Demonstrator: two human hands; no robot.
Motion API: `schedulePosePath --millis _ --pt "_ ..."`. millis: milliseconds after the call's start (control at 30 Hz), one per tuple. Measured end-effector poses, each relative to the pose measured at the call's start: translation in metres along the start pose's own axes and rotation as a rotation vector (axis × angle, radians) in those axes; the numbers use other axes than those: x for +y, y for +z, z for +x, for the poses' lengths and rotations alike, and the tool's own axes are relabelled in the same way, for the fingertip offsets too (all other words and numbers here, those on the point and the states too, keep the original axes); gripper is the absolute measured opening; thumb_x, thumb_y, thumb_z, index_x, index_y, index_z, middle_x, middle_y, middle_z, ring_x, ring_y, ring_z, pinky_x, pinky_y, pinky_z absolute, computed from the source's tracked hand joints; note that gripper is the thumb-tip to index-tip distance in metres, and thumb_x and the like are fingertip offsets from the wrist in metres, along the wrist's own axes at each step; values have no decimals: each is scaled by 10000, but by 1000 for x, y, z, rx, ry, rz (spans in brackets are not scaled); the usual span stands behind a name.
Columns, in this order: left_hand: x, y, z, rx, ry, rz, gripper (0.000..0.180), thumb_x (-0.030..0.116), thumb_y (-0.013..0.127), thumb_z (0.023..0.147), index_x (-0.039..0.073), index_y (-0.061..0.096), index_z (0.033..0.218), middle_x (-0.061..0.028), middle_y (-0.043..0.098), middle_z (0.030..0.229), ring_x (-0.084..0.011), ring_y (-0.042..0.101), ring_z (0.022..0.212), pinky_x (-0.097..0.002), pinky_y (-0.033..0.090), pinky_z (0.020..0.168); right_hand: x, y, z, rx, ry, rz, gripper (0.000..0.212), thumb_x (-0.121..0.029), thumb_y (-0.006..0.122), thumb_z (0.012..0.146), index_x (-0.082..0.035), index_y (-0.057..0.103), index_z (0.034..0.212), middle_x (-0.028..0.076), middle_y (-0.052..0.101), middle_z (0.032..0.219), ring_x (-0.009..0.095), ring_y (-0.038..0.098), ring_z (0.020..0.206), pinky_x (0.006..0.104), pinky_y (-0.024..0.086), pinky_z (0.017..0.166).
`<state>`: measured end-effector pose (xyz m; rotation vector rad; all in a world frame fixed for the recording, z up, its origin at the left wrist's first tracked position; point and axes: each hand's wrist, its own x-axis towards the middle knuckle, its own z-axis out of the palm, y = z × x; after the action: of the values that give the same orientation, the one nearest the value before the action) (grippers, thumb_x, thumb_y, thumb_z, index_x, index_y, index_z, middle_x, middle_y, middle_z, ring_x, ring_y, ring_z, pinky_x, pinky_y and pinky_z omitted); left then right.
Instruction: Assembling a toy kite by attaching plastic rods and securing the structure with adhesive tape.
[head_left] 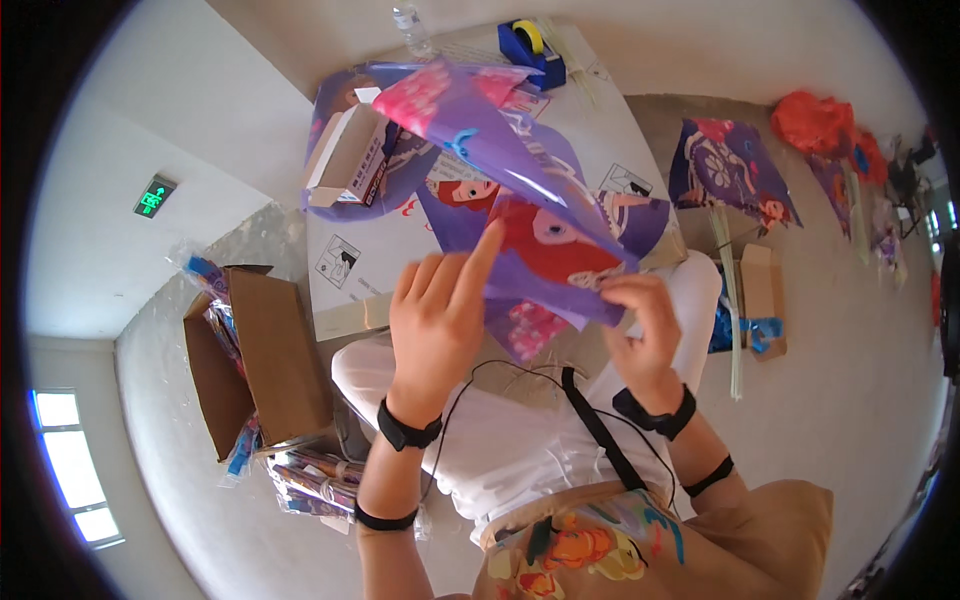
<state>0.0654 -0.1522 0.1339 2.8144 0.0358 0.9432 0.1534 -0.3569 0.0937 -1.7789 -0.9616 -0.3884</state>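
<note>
The right hand point(645, 325) has its grip closed in a pinch on the lower right edge of a purple printed plastic sheet point(570, 235). The left hand point(435, 310) puts its stretched index finger against the left side of this sheet, the other fingers being curled; whether its grip takes hold, I cannot tell. The sheet is raised above the desk point(375, 245), and its lower corner reaches beyond the near edge, over the lap. Between the sheet and the left edge of the desk, a white surface shows, with a small printed pictogram point(338, 262). The narrow open carton point(345, 155) bears dark lettering on its side. It stands near the upper left part of the sheet, while a blue tape dispenser point(530, 52) and a clear bottle point(412, 30) are at the far edge. Cardboard boxes point(285, 350) stand on both sides of the person.
</note>
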Motion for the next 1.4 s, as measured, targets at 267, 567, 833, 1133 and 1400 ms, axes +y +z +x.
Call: schedulePosePath --millis 267,567,833,1133,1400 --pt "43 38 -111 -340 -954 -882 178 114 573 916 52 637 1070 -47 645 948 -197 605 865 -336 483 757 28 34 -74 -89 321 141 298 134 647 674 -20 567 915 124 609 974 293 610 906 335 510 744" --pt "72 97 -111 -2 -1556 -2336 386 333 444 999 25 528 1217 -70 601 1172 -197 573 1077 -339 449 923 6 49 -82 -135 499 373 295 125 596 744 -17 559 1000 140 597 1086 294 609 988 333 516 774" --pt "67 90 -108 44 -1528 -1965 225 120 533 946 30 580 1147 -40 645 1075 -130 614 965 -287 495 807 5 31 -66 -372 269 202 302 100 612 747 -34 568 1014 148 576 1174 325 593 1032 377 495 861" --pt "65 92 -115 51 -1584 -1943 208 54 633 880 44 589 1083 -30 668 973 -100 636 793 -235 485 635 18 21 -66 -506 174 257 224 -45 752 745 -61 593 901 110 599 1140 252 633 878 333 516 721" --pt "68 94 -115 78 -1565 -1841 233 61 663 863 16 602 1083 -56 676 978 -109 650 806 -237 520 645 10 25 -64 -465 331 234 157 -16 722 760 -34 592 845 115 616 1047 280 616 888 325 490 762"
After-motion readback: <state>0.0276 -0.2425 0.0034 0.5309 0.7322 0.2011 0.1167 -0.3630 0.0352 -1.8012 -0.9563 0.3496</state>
